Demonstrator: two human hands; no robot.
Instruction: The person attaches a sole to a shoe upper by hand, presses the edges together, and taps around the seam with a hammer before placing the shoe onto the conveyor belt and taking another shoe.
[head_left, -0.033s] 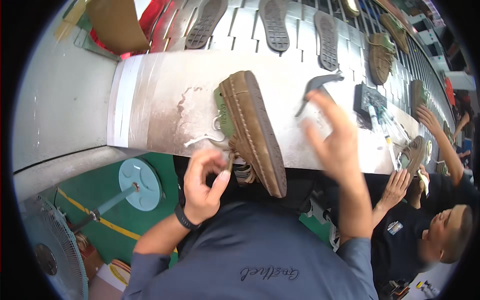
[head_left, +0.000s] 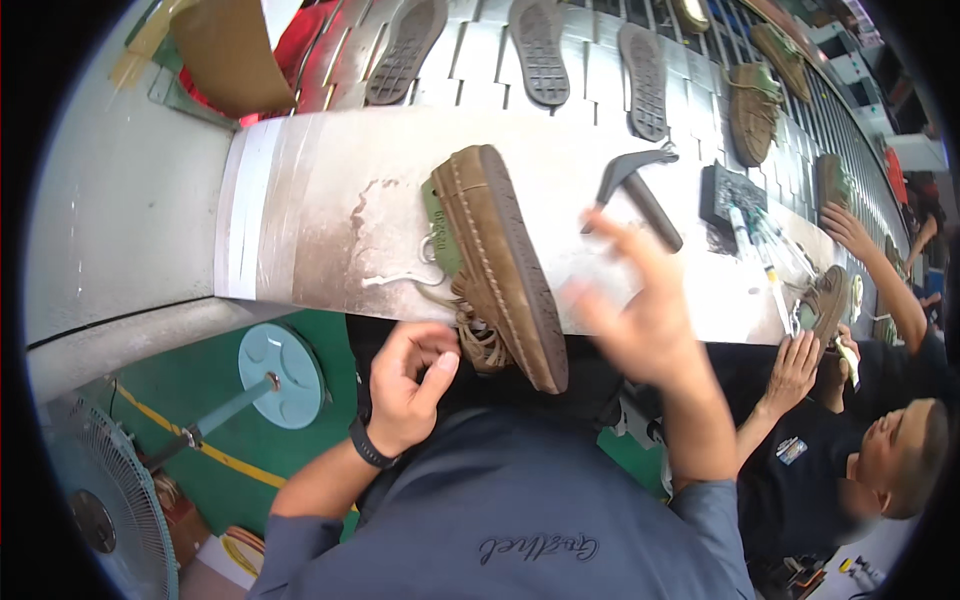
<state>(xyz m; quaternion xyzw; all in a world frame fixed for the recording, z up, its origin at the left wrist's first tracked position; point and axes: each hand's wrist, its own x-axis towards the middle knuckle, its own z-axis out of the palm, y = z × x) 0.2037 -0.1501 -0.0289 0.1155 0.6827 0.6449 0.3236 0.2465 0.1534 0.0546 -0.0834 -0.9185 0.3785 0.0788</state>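
A brown lace-up shoe (head_left: 495, 270) lies on its side across the table's near edge, dark sole facing right. Its toe end overhangs me, and a green tag (head_left: 441, 232) and pale laces (head_left: 482, 345) show on its left side. My left hand (head_left: 408, 385) is beside the laces, fingers half curled, thumb apart, with nothing visible between them. Between the shoe and a black-handled hammer (head_left: 650, 208), my right hand (head_left: 645, 315) hovers blurred with its fingers spread. It appears to hold nothing.
Several soles (head_left: 540, 55) and shoes (head_left: 752, 115) lie on the slatted metal conveyor (head_left: 590, 85) beyond the table. A black block (head_left: 735, 195) and pens (head_left: 765, 250) are at right. A co-worker's hand (head_left: 790, 375) holds another shoe (head_left: 828, 305). A fan (head_left: 110, 500) stands lower left.
My left hand has let go of a lace strand that ran between its thumb and finger. My right hand has shifted left and down, uncovering the hammer's handle. The whole view has shifted slightly.
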